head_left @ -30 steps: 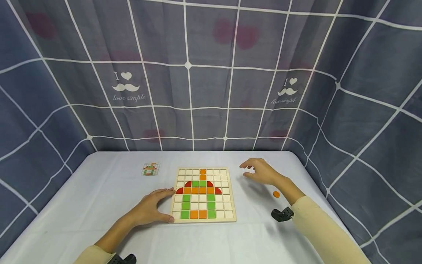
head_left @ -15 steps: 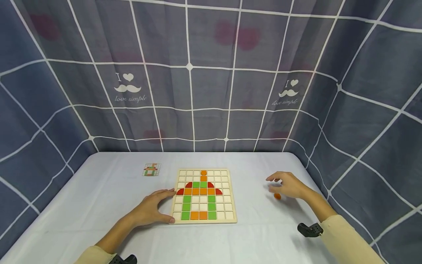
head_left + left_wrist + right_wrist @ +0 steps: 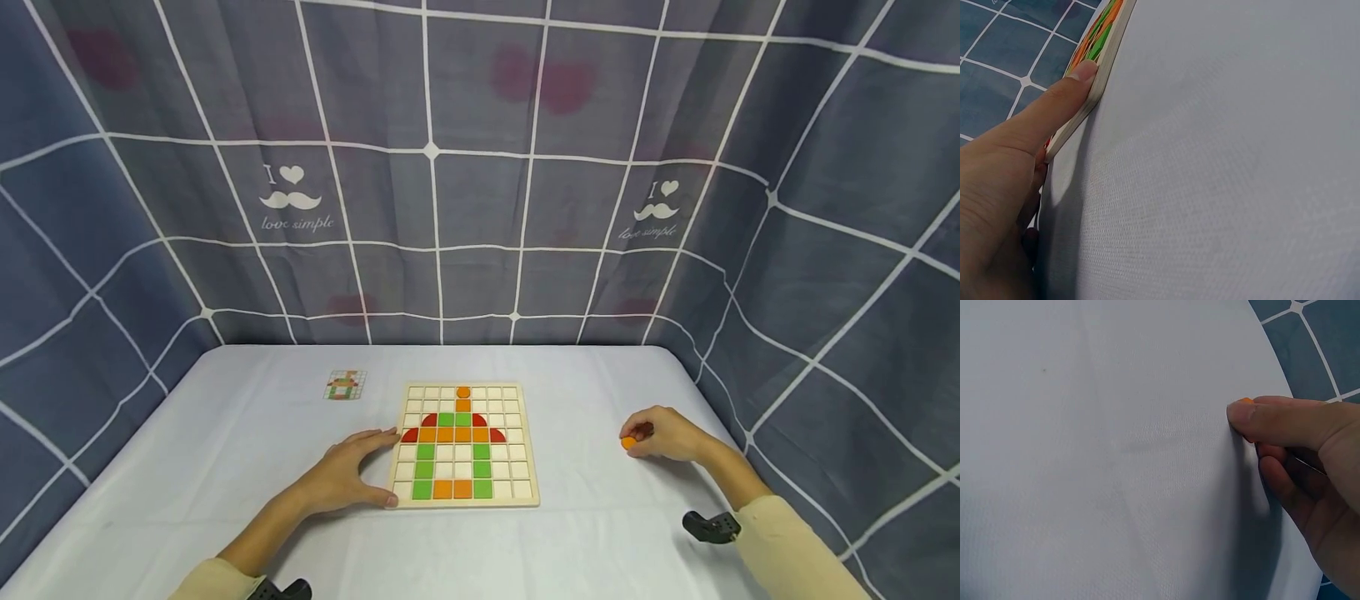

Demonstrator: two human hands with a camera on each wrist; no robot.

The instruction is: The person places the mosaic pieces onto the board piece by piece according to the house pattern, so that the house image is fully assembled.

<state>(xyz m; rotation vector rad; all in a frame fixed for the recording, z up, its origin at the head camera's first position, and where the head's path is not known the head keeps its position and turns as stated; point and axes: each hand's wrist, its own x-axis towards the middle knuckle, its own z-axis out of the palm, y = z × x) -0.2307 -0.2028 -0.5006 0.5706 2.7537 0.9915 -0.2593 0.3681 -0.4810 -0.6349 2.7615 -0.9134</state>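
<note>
A square wooden grid board [image 3: 531, 467] lies on the white table, with red, green and orange pieces set among its pale cells. My left hand [image 3: 341, 475] rests along its left edge with thumb and fingers spread. The thumb [image 3: 1066, 94] touches the near left corner in the left wrist view. Out to the right of the board, my right hand [image 3: 667, 433] pinches an orange round tile [image 3: 628, 443] between thumb and fingers, low over the cloth. Most of that tile [image 3: 1245, 400] is hidden behind the thumb in the right wrist view.
A small card [image 3: 345, 385] with a coloured grid pattern lies beyond the left hand, at the board's far left. White cloth [image 3: 450, 554] covers the table. A blue-grey checked curtain [image 3: 480, 200] encloses the back and sides.
My right hand has moved right and toward me, away from the board, and has taken hold of the orange round tile lying there. The left hand stays at the board.
</note>
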